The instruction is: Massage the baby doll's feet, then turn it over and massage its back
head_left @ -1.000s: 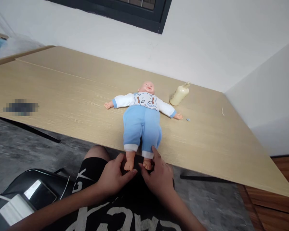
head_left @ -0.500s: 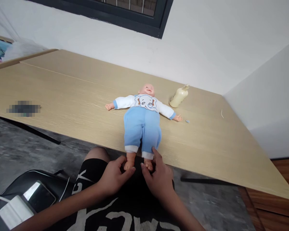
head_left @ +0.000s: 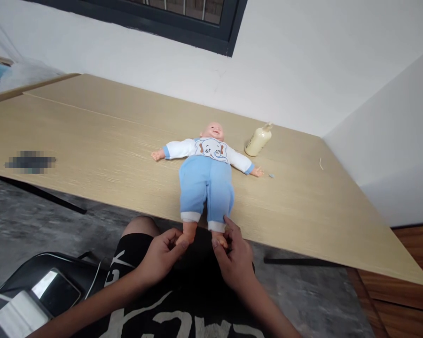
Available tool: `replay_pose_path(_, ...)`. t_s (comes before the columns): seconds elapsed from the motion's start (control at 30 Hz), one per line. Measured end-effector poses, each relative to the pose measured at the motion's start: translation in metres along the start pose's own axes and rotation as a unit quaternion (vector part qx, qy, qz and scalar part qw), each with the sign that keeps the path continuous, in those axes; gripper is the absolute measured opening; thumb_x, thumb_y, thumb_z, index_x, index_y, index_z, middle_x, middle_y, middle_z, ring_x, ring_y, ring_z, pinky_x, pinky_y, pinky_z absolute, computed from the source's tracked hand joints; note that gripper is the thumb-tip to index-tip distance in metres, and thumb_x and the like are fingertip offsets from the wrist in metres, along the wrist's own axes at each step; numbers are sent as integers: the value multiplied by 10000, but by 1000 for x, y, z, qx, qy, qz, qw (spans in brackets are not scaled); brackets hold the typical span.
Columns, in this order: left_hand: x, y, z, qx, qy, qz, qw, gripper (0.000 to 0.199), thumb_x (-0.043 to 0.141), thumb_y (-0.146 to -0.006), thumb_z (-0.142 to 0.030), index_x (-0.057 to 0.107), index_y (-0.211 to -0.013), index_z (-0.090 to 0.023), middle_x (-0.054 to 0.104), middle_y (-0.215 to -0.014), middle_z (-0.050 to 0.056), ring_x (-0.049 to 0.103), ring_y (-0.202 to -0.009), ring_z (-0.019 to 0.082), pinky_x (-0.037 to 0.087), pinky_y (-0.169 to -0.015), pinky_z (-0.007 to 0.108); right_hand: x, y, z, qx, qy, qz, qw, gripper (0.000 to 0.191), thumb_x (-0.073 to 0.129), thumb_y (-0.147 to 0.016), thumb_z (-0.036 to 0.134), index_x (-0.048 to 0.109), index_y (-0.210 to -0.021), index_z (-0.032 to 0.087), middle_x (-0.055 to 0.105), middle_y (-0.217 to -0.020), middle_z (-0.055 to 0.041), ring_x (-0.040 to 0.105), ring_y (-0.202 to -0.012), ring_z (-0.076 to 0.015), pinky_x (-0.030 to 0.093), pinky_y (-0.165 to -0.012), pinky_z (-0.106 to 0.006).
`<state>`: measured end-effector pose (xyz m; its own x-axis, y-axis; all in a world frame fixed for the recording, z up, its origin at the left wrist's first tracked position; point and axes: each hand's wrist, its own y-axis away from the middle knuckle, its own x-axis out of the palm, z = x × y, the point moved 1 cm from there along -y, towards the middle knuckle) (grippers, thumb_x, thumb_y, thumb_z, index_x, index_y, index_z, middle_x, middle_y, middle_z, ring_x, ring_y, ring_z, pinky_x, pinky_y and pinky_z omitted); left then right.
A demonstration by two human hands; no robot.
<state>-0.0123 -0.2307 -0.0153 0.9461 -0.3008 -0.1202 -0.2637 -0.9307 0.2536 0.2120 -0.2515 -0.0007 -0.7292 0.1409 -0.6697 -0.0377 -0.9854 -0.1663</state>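
A baby doll (head_left: pixel 207 178) in a white top with an elephant face and blue trousers lies on its back on the wooden table, arms spread, its bare feet past the front edge. My left hand (head_left: pixel 164 251) pinches the doll's foot on the left between thumb and fingers. Around the foot on the right, my right hand (head_left: pixel 234 256) closes its thumb and fingers, with the index finger against the trouser cuff. Beyond the doll's arm on the right stands a cream pump bottle (head_left: pixel 258 141).
The table (head_left: pixel 303 202) carries a small blue bit (head_left: pixel 271 175), a white strand (head_left: pixel 321 164) and a blurred dark item (head_left: pixel 31 162). A black chair (head_left: pixel 31 267) at lower left holds a phone (head_left: pixel 56 288) and a white charger (head_left: pixel 21 315). Walls border the table behind and right.
My hands have shifted on the doll's feet: my left thumb now presses the left foot and my right thumb lies on the right foot. The feet have moved slightly apart.
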Motion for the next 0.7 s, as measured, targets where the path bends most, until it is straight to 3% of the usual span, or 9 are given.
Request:
replay_pose_path(0.23,1,1,-10,31,-182,-16,983,346,663,-839,-524,599,-849,-184,606,-705,-4,539,-626,165,349,-581,276,4,-1,6,10,27,3,1000,635,556,-911,423,417,-1471,159,707,-904,-40,695,-784,-197,562,-726,-313)
replay_pose_path(0.47,11,-3,-10,32,-243,-52,968,439,556,-897,-579,524,-682,-197,536,-600,-15,480,-555,147,273,-550,281,14,-1,4,0,40,-6,999,639,566,-904,406,411,-1470,156,727,-970,-71,712,-849,-238,554,-768,-364)
replay_pose_path(0.7,4,-4,-17,52,-369,-115,921,336,570,-868,-455,530,-656,-197,607,-641,3,507,-564,140,266,-566,287,14,0,6,-9,64,-13,998,620,564,-907,418,422,-1453,160,730,-922,-59,712,-802,-232,548,-732,-353)
